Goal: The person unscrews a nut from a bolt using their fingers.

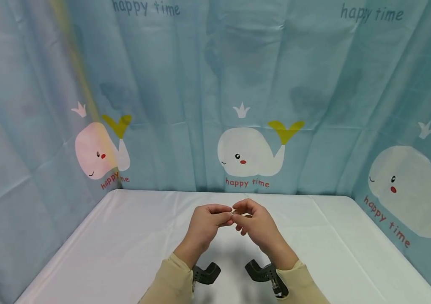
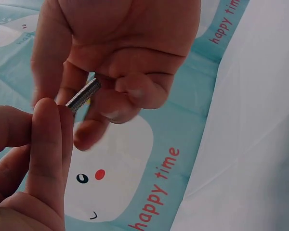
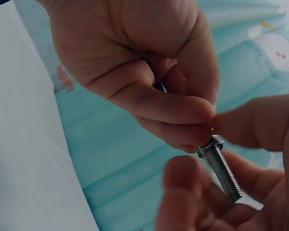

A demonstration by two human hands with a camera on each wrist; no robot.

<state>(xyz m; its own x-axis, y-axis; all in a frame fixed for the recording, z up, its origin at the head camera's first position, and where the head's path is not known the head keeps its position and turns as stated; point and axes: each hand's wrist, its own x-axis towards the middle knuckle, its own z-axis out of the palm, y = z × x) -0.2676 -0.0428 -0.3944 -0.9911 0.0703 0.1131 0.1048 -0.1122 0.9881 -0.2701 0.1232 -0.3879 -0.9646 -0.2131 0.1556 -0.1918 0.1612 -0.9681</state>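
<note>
A metal bolt (image 3: 225,174) with a ridged, threaded shaft is held between the two hands above the table. My left hand (image 1: 203,223) pinches its head end with the fingertips. The fingers of my right hand (image 1: 260,224) curve around the bolt, slightly blurred, and one fingertip meets the left fingertips. In the left wrist view the threaded shaft (image 2: 84,95) sticks out from the left fingertips towards the right palm. Fingers cover part of the head, and whether a nut sits there cannot be told.
A white-covered table (image 1: 124,249) lies beneath the hands. Behind it and at both sides hangs a blue curtain (image 1: 162,147) printed with whales. Black wrist mounts (image 1: 208,273) show below both hands, by the beige sleeves (image 1: 171,283).
</note>
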